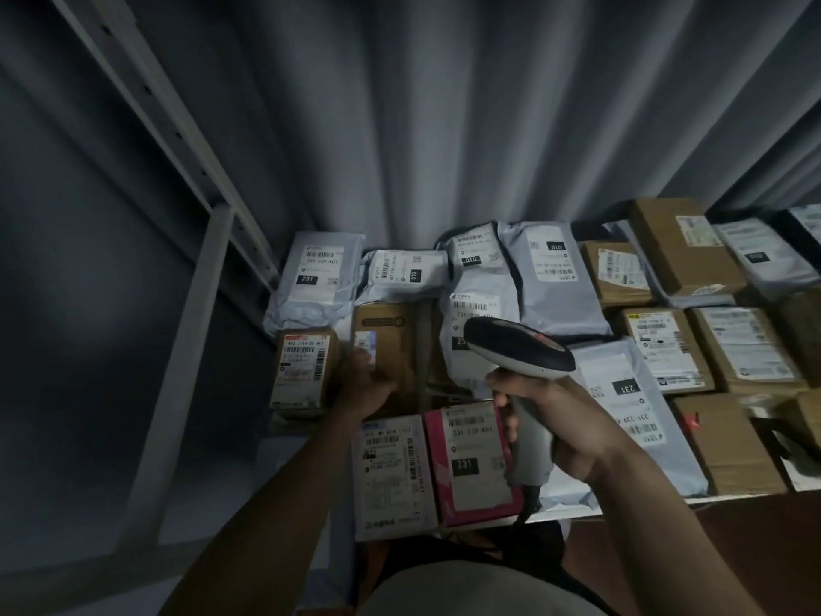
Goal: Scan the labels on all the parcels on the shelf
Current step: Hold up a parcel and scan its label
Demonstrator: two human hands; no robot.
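— Many parcels [551, 277] cover the shelf [577, 511], labels up, I'd guess so they scan without turning; where are my hands?

— My right hand [559, 420] is wrapped around the scanner [520, 349], its head aimed down at the grey bags; my left hand [364, 384] is pressed against the brown box [391, 344], fingers curled on it, probably steadying its small label [367, 340].

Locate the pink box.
Head view, front shelf edge: the pink box sits between a white-labelled carton and the scanner in the right hand.
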